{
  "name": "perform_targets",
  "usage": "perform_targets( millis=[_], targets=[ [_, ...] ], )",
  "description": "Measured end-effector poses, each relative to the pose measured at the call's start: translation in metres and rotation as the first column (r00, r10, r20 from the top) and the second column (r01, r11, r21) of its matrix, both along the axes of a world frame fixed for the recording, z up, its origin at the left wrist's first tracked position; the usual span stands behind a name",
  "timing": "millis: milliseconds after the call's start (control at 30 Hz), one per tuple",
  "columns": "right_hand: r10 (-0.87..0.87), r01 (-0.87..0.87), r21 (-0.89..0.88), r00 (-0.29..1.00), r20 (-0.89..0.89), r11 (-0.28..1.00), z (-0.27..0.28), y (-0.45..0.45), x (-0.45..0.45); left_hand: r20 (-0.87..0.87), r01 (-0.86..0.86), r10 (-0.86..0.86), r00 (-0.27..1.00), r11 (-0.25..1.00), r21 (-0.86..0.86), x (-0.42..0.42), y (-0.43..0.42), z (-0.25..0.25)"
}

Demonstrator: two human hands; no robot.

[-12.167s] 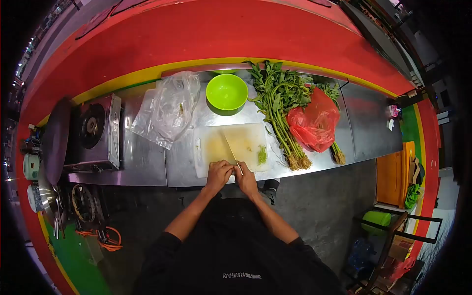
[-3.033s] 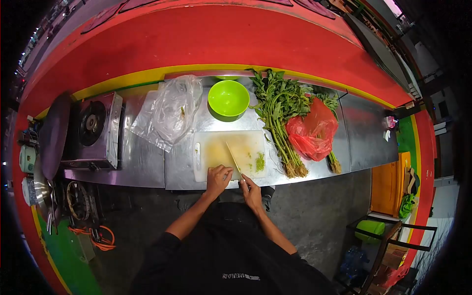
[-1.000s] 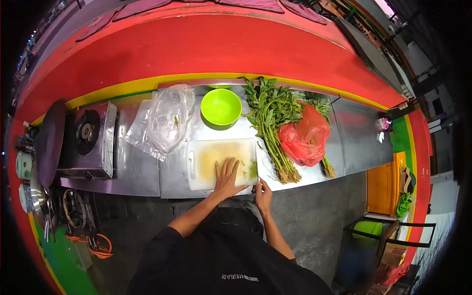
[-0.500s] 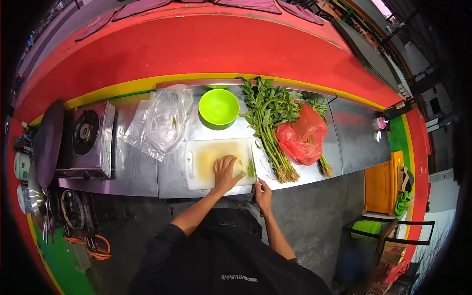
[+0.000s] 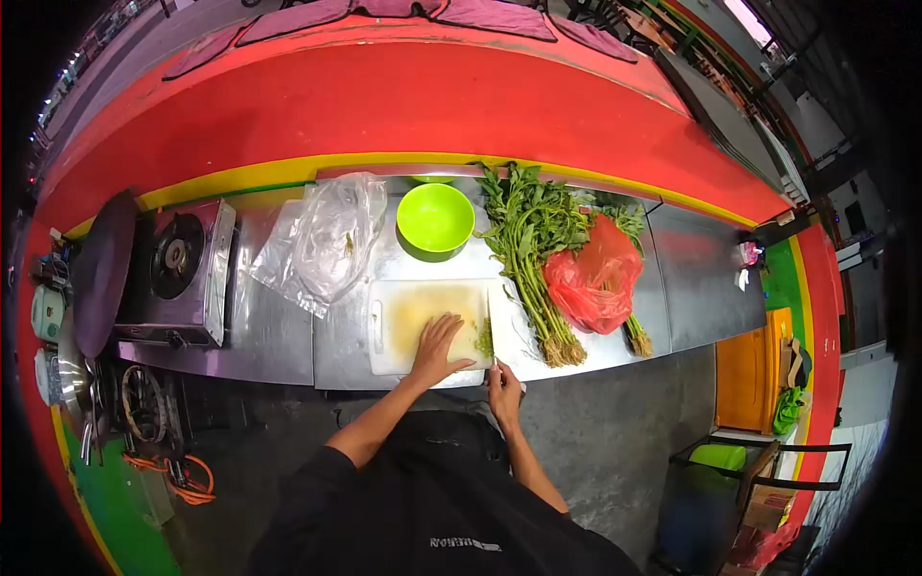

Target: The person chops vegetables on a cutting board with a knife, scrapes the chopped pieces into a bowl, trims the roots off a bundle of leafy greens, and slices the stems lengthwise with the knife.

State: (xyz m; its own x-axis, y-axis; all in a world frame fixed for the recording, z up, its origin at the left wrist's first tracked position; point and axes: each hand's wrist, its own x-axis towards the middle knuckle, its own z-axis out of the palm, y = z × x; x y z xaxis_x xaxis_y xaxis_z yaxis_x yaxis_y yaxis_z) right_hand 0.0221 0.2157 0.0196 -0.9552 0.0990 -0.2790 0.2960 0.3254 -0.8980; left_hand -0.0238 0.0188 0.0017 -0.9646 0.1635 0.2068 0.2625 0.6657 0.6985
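- Chopped greens (image 5: 484,338) sit in a little strip near the right end of the chopping board (image 5: 384,360), right beside the knife (image 5: 494,358). Brush them rightward and I reckon they could scatter off that end.
- Right hand (image 5: 504,394) has its fingers wrapped round the knife handle, just off the board's near edge. A slack grip could let the blade twist.
- Left hand (image 5: 437,348) is spread flat over the board's middle, nothing gripped, thumb poking toward the greens. That thumb's my main worry: sweep the blade leftward and it could get nicked. Can't tell how hard it's pressing, so the board might skid too.
- Rooted stems (image 5: 549,326) lie just right of the board, with a red bag (image 5: 594,278) past them. A wide elbow or blade could snag either.
- Green bowl (image 5: 435,219) stands just beyond the board's far edge; a careless reach might tip it.
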Motion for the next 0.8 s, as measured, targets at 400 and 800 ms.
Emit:
perform_targets(
  millis=[400, 800],
  targets=[
    [-0.121, 0.120, 0.023, 0.991, 0.061, 0.993, -0.019, 0.002, 0.009, -0.035, 0.021, -0.020, 0.999, 0.999, 0.037, 0.001, -0.009, -0.001],
    [-0.380, 0.370, -0.088, 0.910, -0.166, 0.925, -0.031, -0.046, 0.005, -0.131, -0.025, 0.054, 0.990, 0.977, 0.212, 0.016, -0.034, -0.015]
  ],
)
